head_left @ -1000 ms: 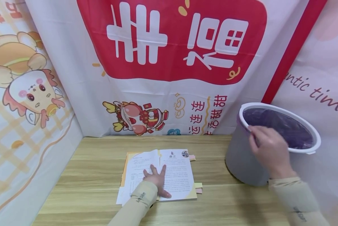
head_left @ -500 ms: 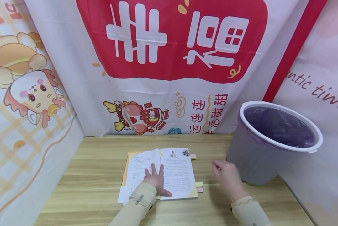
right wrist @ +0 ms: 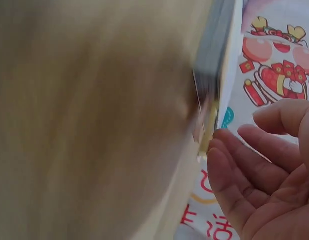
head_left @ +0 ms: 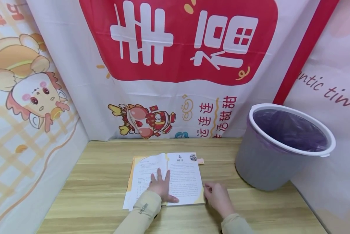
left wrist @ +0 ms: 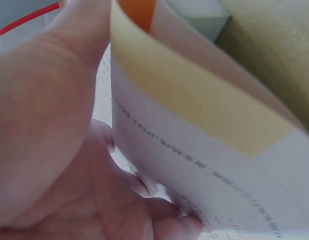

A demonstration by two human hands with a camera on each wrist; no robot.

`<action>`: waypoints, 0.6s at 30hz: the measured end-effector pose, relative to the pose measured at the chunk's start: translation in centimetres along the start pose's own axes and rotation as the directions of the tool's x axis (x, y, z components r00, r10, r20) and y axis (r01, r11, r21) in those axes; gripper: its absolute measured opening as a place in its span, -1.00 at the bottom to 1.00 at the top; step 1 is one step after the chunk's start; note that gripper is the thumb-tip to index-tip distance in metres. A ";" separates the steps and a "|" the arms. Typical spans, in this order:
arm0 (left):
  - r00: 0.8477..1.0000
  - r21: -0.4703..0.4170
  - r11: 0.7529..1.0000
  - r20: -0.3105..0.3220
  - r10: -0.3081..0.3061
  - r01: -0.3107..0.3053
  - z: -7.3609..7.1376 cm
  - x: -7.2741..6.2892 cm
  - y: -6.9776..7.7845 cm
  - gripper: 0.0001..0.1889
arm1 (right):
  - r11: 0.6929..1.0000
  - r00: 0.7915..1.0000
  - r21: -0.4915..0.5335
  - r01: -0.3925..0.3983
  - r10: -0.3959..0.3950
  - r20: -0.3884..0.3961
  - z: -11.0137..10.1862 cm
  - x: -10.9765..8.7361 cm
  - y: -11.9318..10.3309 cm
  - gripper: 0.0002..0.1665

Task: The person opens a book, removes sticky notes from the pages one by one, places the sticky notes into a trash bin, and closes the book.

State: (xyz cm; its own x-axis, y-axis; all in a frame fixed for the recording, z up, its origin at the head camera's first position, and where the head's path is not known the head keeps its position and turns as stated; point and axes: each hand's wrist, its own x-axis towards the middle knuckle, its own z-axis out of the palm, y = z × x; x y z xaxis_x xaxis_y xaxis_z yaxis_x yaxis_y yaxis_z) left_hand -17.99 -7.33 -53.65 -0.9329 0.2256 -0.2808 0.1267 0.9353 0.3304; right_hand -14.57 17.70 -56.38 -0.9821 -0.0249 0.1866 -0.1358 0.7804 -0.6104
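An open book (head_left: 185, 177) lies on the wooden table. My left hand (head_left: 160, 188) rests spread over its middle, fingers on the pages near the fold. Up close in the left wrist view, a curved page (left wrist: 169, 125) rises beside the palm. At the book's right edge is my right hand (head_left: 218, 198), its fingertips by a yellow sticky tab (right wrist: 207, 132). The right wrist view shows those fingers (right wrist: 222, 172) bent and the thumb apart from them; whether they touch the tab is unclear. Another tab, pinkish (head_left: 201, 161), sticks out higher up.
A grey bin (head_left: 259, 165) with a white rim and purple liner stands to the right of the book. Printed cloth (head_left: 175, 65) hangs behind the table (head_left: 99, 182) and along both sides.
My right hand has come from the bin's rim, down and left, to the book's right edge by the lower tabs. The left hand keeps its place on the pages.
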 end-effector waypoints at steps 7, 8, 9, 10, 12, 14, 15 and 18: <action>1.000 0.000 1.000 -0.014 0.004 -0.004 0.1 0.0 0.0 0.37 | 1.000 0.999 -0.004 0.016 -0.016 0.028 1.4 -1.2 -0.7 -0.71; 1.000 -0.002 1.000 -0.013 0.003 -0.003 0.0 -0.1 0.1 0.36 | 1.000 0.999 -0.009 0.021 -0.021 0.030 1.4 -1.3 -0.9 -0.69; 1.000 -0.004 1.000 -0.013 0.004 -0.004 0.1 -0.1 0.1 0.36 | 1.000 0.999 -0.015 0.023 -0.022 0.030 1.5 -1.4 -1.1 -0.67; 1.000 -0.006 1.000 -0.011 0.002 -0.002 0.1 0.0 0.1 0.36 | 0.999 0.999 -0.019 0.025 -0.025 0.028 1.5 -1.5 -1.3 -0.66; 1.000 -0.013 1.000 -0.006 -0.002 0.002 0.1 0.0 0.0 0.36 | 0.999 0.999 -0.028 0.025 -0.024 0.023 1.5 -1.7 -1.7 -0.63; 1.000 -0.011 1.000 -0.006 -0.003 0.003 0.3 0.1 -0.1 0.37 | 0.999 1.000 -0.035 0.022 -0.022 0.017 1.5 -1.8 -2.0 -0.60; 1.000 -0.010 1.000 -0.007 -0.003 0.003 0.4 0.2 -0.1 0.37 | 0.999 1.000 -0.034 0.024 -0.023 0.015 1.4 -1.9 -2.1 -0.60; 1.000 -0.011 1.000 -0.009 -0.001 0.001 0.6 0.4 -0.3 0.39 | 1.000 1.000 -0.024 0.010 -0.009 0.012 1.4 -2.1 -2.4 -0.58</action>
State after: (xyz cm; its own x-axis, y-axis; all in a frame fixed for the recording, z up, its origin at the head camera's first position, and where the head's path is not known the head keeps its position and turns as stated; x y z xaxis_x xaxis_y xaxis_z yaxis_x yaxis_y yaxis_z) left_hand -18.17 -7.34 -54.40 -0.9361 0.2217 -0.2731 0.1218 0.9326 0.3396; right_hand -12.37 15.01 -56.33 -0.9823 -0.0395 0.1834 -0.1421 0.7950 -0.5897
